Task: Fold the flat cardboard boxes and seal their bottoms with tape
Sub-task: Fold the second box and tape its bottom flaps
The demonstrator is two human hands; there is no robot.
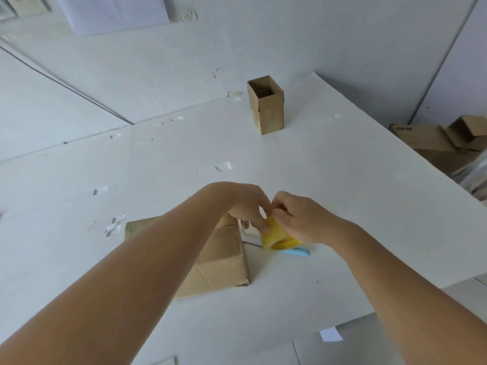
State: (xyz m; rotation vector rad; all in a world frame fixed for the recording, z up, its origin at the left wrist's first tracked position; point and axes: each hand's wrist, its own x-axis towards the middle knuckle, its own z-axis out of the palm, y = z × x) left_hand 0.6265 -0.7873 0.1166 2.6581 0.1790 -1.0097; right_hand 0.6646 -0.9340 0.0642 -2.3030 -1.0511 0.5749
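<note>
A yellow tape roll [276,237] is held just above the white table [342,180]. My right hand [303,219] grips it from the right. My left hand [247,205] pinches its upper edge with fingertips. Under my left forearm lies a flat cardboard box [221,262]. A folded, upright box [266,106] with its top open stands at the far side of the table.
A light blue tool [297,251] lies on the table under the tape roll. Several brown cardboard boxes [432,143] are piled off the table's right edge. Bits of clear tape [114,226] stick to the table surface. A white paper scrap [330,334] lies on the floor.
</note>
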